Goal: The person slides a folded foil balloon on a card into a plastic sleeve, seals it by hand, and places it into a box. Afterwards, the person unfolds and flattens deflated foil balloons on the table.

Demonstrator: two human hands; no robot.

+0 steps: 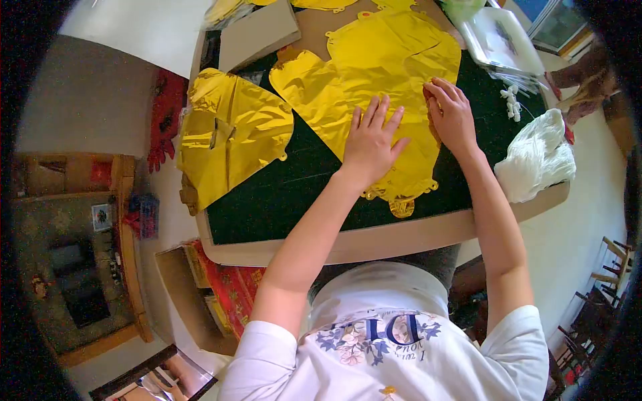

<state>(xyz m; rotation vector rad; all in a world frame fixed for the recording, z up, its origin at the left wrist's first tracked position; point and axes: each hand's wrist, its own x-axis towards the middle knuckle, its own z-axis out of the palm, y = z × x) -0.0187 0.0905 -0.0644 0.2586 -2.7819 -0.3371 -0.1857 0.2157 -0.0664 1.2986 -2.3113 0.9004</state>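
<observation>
A flat, uninflated yellow foil balloon (pixel 394 53) with small tabs along its edge lies spread over the dark green cloth (pixel 301 194) on the table. My left hand (pixel 373 144) rests palm down on the foil, its fingers spread. Near the balloon's right edge, the fingers of my right hand (pixel 452 115) are bent together over the foil and seem to pinch it; their tips are partly hidden. To the left lies another piece of yellow foil (pixel 234 134), creased, with a small dark mark on it.
At the back left is a grey-brown cardboard box (pixel 261 33), with more yellow foil (pixel 231 10) beside it. A stack of clear plastic bags (pixel 501 40) sits at the back right. A bundle of white string (pixel 537 157) hangs over the table's right edge, near small white ties (pixel 511 102).
</observation>
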